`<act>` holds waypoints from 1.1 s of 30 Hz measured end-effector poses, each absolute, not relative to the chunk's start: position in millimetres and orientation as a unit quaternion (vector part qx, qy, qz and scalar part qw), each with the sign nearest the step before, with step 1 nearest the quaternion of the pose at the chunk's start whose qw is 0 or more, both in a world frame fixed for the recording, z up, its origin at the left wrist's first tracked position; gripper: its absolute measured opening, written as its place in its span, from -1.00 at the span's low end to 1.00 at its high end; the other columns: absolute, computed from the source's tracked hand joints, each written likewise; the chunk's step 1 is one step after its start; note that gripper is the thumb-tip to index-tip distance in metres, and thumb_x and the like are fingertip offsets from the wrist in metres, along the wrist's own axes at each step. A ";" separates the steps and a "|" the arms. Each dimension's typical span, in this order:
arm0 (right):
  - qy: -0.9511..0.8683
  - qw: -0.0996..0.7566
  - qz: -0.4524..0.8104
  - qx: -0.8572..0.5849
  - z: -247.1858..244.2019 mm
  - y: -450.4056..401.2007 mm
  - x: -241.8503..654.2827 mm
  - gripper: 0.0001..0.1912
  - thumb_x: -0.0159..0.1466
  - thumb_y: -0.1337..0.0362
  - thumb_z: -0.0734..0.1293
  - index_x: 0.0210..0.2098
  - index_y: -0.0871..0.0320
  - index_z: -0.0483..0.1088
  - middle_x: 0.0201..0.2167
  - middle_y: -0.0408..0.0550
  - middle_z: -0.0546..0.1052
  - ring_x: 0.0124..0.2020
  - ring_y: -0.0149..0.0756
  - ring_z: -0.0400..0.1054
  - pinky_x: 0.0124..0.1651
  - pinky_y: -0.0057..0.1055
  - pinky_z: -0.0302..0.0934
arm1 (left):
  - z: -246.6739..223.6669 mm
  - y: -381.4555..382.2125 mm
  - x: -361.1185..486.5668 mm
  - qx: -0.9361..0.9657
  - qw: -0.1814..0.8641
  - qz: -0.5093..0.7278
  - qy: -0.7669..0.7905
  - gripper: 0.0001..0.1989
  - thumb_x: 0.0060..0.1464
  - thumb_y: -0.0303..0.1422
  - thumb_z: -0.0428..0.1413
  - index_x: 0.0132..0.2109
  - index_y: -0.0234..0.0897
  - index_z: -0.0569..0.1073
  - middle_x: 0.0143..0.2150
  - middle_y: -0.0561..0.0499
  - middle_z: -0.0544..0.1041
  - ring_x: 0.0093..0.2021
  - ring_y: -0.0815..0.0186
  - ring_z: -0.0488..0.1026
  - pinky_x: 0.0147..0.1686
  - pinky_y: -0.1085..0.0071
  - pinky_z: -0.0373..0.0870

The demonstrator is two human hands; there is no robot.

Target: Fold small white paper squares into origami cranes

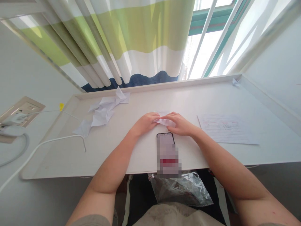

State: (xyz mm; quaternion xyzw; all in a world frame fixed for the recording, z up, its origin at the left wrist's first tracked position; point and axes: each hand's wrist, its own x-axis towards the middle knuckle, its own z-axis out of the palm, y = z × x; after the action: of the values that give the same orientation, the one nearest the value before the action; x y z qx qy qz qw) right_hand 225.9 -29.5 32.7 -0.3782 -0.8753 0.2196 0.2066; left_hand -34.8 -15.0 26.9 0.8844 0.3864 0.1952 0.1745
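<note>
A small piece of white folded paper (164, 121) lies on the desk in front of me, partly covered by my fingers. My left hand (146, 123) grips its left side, with the fingertips pressed on the paper. From the right, my right hand (179, 123) holds the same paper, its index finger reaching across toward the left fingertips and the thumb near the lower edge. The exact folds are hidden under the fingers. Just below the hands is a phone (165, 138), its lit screen mostly blurred out.
Several folded white paper pieces (102, 116) are heaped at the left back of the desk (141, 157). Lined sheets (225, 130) lie to the right, and a small folded paper (235, 82) sits in the far corner. A white cable (58, 138) crosses the left side. A clear plastic bag (183, 190) rests on my lap.
</note>
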 end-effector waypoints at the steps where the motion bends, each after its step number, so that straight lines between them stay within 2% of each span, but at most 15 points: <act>1: -0.874 0.213 0.220 -0.378 32.3 -27.4 227.4 -0.40 0.27 0.34 0.36 0.30 0.01 0.52 0.22 0.05 0.65 0.28 0.09 0.46 0.39 0.16 0.23 | 25.1 -13.6 -35.6 0.882 0.189 0.202 0.382 -0.75 0.38 -0.42 0.12 0.06 -0.16 0.66 0.28 -0.12 0.65 0.32 0.15 0.57 0.40 0.08 0.48; 4: -0.868 0.220 0.202 -0.397 28.8 -19.5 234.4 -0.44 0.28 0.38 0.32 0.24 -0.03 0.56 0.34 -0.02 0.58 0.44 0.07 0.35 0.51 0.21 0.04 | 21.5 -11.9 -38.4 0.864 0.220 0.233 0.388 -0.72 0.36 -0.50 0.08 -0.05 -0.16 0.68 0.23 -0.11 0.67 0.24 0.16 0.64 0.36 0.09 0.53; 7: -0.870 0.201 0.196 -0.406 24.9 -13.2 240.0 -0.56 0.33 0.34 0.33 0.14 -0.08 0.61 0.33 -0.09 0.60 0.45 0.03 0.34 0.55 0.24 -0.04 | 19.0 -12.5 -41.0 0.833 0.267 0.272 0.402 -0.70 0.31 -0.54 0.07 -0.07 -0.19 0.69 0.21 -0.13 0.68 0.32 0.12 0.59 0.39 0.03 0.51; 12: -0.861 0.203 0.186 -0.427 21.6 -10.1 240.4 -0.81 0.44 0.20 0.36 -0.10 -0.07 0.66 0.18 -0.04 0.66 0.31 0.07 0.39 0.44 0.21 0.09 | 14.1 -12.6 -41.5 0.794 0.314 0.286 0.434 -0.81 0.33 -0.44 0.15 -0.12 -0.19 0.68 0.24 -0.14 0.67 0.44 0.07 0.48 0.41 -0.01 0.48; 15: -0.845 0.219 0.187 -0.451 19.4 -9.1 240.0 -0.79 0.47 0.16 0.33 -0.19 0.00 0.62 0.09 0.04 0.66 0.25 0.09 0.37 0.39 0.16 0.14 | 13.9 -11.8 -40.7 0.797 0.292 0.284 0.447 -0.84 0.36 -0.36 0.18 -0.16 -0.19 0.68 0.20 -0.12 0.69 0.39 0.07 0.52 0.44 0.00 0.42; 21: -0.811 0.212 0.184 -0.514 16.9 -5.6 235.8 -0.67 0.49 0.11 0.28 -0.36 0.05 0.52 0.07 0.09 0.59 0.17 0.09 0.33 0.30 0.09 0.22 | 16.9 -9.6 -37.6 0.778 0.197 0.266 0.533 -0.78 0.36 -0.26 0.19 -0.26 -0.17 0.66 0.05 -0.09 0.69 0.22 0.03 0.52 0.39 -0.08 0.38; 24: -0.796 0.200 0.157 -0.549 18.8 -5.2 230.8 -0.64 0.50 0.12 0.25 -0.37 0.07 0.51 0.06 0.14 0.57 0.14 0.11 0.34 0.27 0.10 0.21 | 17.3 -8.9 -34.2 0.768 0.169 0.250 0.564 -0.77 0.37 -0.24 0.19 -0.27 -0.19 0.61 0.04 -0.11 0.64 0.18 0.02 0.47 0.34 -0.06 0.39; 27: -0.785 0.223 0.138 -0.561 20.5 -7.9 225.0 -0.65 0.51 0.05 0.27 -0.27 0.08 0.55 0.02 0.15 0.57 0.15 0.14 0.35 0.29 0.11 0.20 | 18.8 -8.5 -29.1 0.762 0.146 0.237 0.584 -0.77 0.38 -0.23 0.18 -0.27 -0.20 0.57 0.00 -0.14 0.60 0.15 0.01 0.44 0.29 -0.03 0.41; 30: -0.791 0.261 0.127 -0.538 19.6 -11.0 219.1 -0.69 0.46 -0.04 0.37 -0.10 0.05 0.57 0.06 0.14 0.55 0.19 0.15 0.34 0.30 0.09 0.20 | 22.2 -8.2 -24.3 0.757 0.135 0.217 0.602 -0.74 0.39 -0.22 0.18 -0.30 -0.21 0.54 -0.15 -0.13 0.60 0.08 -0.01 0.46 0.21 -0.01 0.42; 33: -0.803 0.252 0.127 -0.525 16.9 -10.7 214.6 -0.74 0.41 0.02 0.42 -0.10 0.06 0.57 0.05 0.14 0.55 0.18 0.15 0.36 0.29 0.10 0.23 | 26.2 -9.1 -22.3 0.753 0.152 0.210 0.605 -0.84 0.36 -0.24 0.21 -0.19 -0.21 0.58 -0.30 -0.04 0.57 -0.07 0.06 0.51 0.17 0.04 0.42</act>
State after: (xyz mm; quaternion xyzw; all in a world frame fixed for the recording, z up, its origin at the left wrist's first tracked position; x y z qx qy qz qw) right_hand 214.6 -10.7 16.9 -0.5247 -0.8032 0.1273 0.2516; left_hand -22.3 -9.1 26.2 0.7528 0.6051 0.2099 0.1517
